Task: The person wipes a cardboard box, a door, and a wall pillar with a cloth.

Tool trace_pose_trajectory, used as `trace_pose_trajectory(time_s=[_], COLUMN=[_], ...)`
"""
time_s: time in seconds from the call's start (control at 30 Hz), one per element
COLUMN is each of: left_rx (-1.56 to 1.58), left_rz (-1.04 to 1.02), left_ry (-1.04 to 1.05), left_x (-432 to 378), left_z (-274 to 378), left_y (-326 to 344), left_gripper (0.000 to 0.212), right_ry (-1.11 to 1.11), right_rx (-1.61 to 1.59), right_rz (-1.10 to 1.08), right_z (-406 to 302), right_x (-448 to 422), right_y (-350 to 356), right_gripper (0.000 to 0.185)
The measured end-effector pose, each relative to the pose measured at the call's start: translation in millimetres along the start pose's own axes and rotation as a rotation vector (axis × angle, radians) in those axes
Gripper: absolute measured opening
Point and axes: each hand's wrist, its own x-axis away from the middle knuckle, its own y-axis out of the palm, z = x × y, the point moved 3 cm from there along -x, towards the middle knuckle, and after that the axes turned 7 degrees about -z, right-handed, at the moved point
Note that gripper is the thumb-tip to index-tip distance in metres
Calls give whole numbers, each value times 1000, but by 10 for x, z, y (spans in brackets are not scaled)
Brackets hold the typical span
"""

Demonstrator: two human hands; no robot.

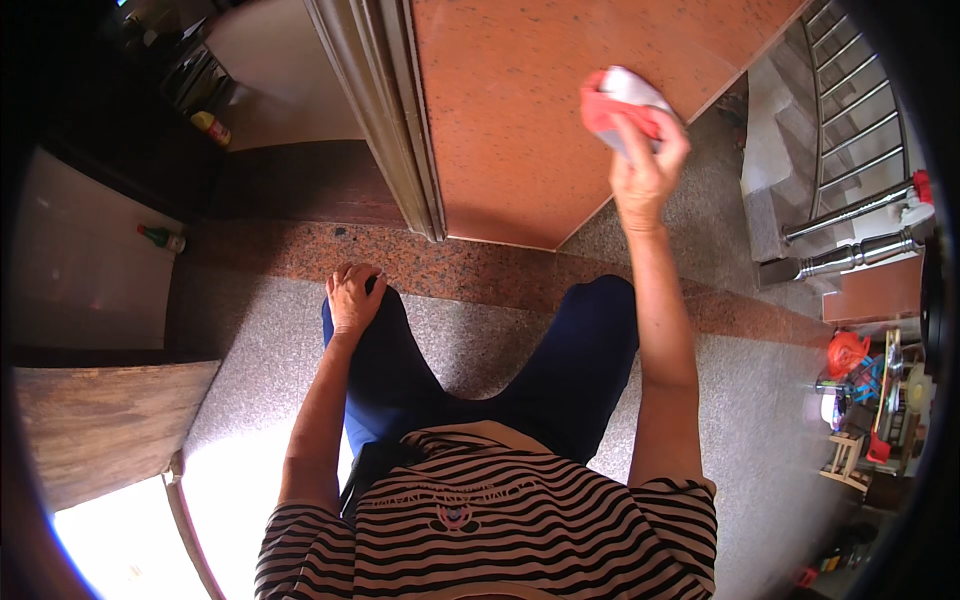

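My right hand [646,169] is raised and grips a folded red and white cloth [622,105], slightly blurred. The cloth lies against an orange speckled stone-tiled wall panel [517,127], near its right-hand edge; whether it presses on the surface is hard to tell. Lower on the left, my left hand [356,292] rests on the knee of my dark blue trousers [386,352], fingers curled over it and holding nothing.
A moulded door frame [390,112] borders the panel on the left. Stairs [787,142] with a metal railing [855,120] rise at the right. A green bottle [161,238] and a yellow bottle [211,128] stand at left. Stools and household items crowd the far right.
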Motion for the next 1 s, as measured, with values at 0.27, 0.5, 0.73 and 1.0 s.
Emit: trace_pose_trajectory(time_s=[0.27,0.5,0.73,1.0], left_rx=[13,1,15,37], left_rz=[11,16,-7,-1], left_ry=[26,16,-8,-10], left_x=[-9,16,-16,-60], left_z=[37,9,-12,1], left_y=[63,-8,5,78], left_gripper=[20,20,21,21], right_ry=[-201,-25,195,-147], right_rx=[187,292,96,67], right_rz=[-916,-720,-9,-190], right_z=[-338,36,75,-876], right_x=[1270,1185,-99,-442], right_y=[809,39,-286,805], right_gripper=[35,26,40,42])
